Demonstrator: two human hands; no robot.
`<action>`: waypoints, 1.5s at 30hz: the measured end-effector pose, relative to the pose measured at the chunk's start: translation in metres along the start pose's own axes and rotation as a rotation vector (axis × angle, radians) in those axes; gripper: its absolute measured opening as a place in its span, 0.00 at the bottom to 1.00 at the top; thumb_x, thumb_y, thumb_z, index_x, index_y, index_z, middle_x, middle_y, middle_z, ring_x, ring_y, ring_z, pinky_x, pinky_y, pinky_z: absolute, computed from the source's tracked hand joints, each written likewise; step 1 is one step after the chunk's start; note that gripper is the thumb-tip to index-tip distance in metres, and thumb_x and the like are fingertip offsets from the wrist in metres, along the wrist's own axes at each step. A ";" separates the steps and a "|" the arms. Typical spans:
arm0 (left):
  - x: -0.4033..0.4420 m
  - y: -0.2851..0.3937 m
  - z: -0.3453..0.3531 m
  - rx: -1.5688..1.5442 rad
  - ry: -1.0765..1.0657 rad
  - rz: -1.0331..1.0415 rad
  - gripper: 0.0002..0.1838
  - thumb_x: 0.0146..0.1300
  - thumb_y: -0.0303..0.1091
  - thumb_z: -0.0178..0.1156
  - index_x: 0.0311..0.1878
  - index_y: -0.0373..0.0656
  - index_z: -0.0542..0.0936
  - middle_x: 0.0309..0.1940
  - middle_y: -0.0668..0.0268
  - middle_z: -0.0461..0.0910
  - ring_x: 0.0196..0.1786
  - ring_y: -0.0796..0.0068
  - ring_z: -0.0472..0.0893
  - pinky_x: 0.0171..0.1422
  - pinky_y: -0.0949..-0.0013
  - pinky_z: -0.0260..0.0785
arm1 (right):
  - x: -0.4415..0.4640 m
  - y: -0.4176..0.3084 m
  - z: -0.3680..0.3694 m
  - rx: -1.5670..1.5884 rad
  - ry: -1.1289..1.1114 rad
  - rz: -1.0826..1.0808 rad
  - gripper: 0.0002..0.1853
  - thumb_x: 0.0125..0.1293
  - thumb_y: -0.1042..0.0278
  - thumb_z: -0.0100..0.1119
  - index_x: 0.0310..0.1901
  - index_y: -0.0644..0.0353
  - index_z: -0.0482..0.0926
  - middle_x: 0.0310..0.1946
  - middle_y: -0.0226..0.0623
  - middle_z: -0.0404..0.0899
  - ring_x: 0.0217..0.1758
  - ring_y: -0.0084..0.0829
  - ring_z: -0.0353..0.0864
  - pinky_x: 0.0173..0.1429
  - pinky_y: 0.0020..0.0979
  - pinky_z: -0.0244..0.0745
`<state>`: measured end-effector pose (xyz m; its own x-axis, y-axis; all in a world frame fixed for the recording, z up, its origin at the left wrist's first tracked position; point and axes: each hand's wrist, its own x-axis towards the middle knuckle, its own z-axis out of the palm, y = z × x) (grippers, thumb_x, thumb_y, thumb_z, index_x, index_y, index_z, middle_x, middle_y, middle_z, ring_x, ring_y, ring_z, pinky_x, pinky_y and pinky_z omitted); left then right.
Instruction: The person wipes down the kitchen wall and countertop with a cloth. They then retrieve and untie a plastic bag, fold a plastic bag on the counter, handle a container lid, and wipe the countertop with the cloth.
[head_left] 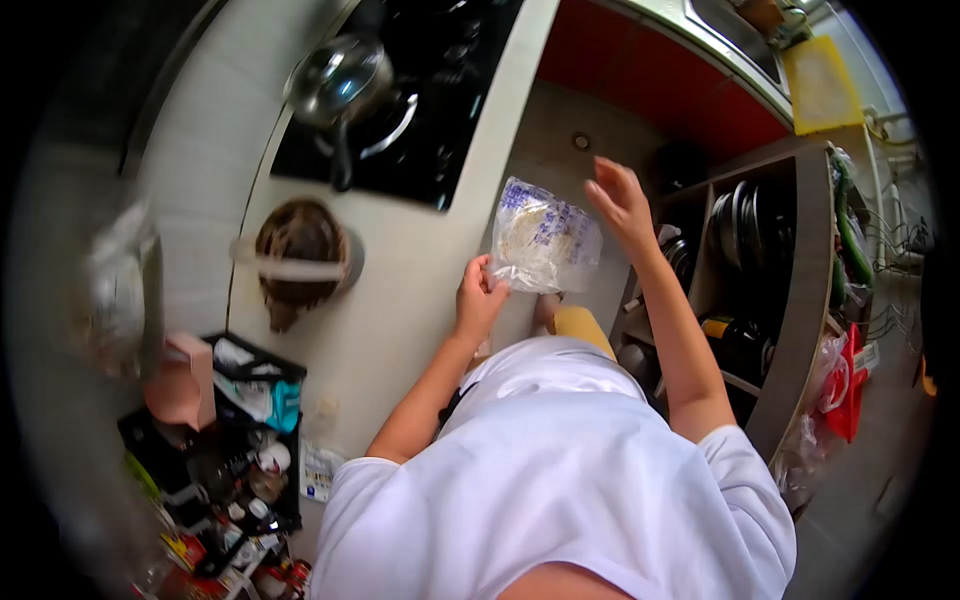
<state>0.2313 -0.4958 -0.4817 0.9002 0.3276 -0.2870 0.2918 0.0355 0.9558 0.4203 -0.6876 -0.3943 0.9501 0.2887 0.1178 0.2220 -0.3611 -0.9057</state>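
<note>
A clear plastic bag [545, 238] with blue print and something pale inside hangs in front of my body, over the floor beside the counter. My left hand [482, 298] pinches its lower left corner between thumb and fingers. To the right of the bag, my right hand [620, 200] is raised, fingers apart and bent a little, touching nothing. A small gap separates it from the bag.
A lidded steel pan [340, 80] sits on the black stove [440, 110]. A brown container [300, 260] stands on the counter [400, 300]. Crowded jars and packets lie lower left. An open cabinet [810, 250] with plates is at right; a yellow board [820, 85] stands above.
</note>
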 end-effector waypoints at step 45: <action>-0.102 -0.003 -0.151 0.589 1.000 0.271 0.22 0.55 0.25 0.59 0.55 0.50 0.78 0.44 0.60 0.75 0.48 0.56 0.73 0.54 0.54 0.65 | -0.122 -0.021 0.224 0.294 -0.764 0.558 0.25 0.71 0.54 0.53 0.62 0.62 0.68 0.37 0.34 0.79 0.35 0.23 0.78 0.33 0.26 0.77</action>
<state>0.0899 -0.3868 -0.4457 0.3807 0.8574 0.3464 0.4699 -0.5020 0.7261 0.2501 -0.5163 -0.4806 0.4826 0.6756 -0.5574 -0.3762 -0.4149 -0.8285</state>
